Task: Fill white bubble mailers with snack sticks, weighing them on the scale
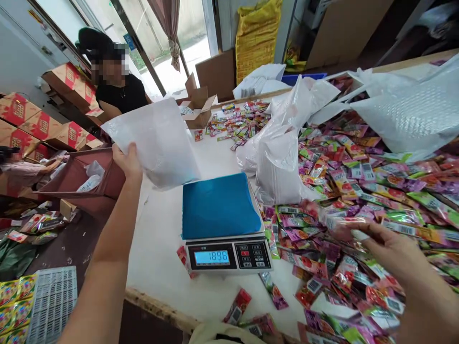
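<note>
My left hand (128,161) grips the lower left edge of a white plastic bag (161,138), lifted over the table left of the scale. A digital scale (227,255) with a blue platform (220,205) stands in the middle, its lit display reading about 1898. My right hand (390,248) reaches over the heap of small colourful packets (344,186) at the right. Its fingers are pinched on a packet (344,224), which is blurred by motion. Beyond the scale, white plastic bags (279,157) sit against the heap.
Loose packets (238,306) lie before the scale. At the back stand an open carton (201,112) and a yellow sack (256,43). Left, a person in black (122,91) is beside a brown fabric bin (82,165); a second person is partly visible. Red-brown cartons (46,124) are stacked there.
</note>
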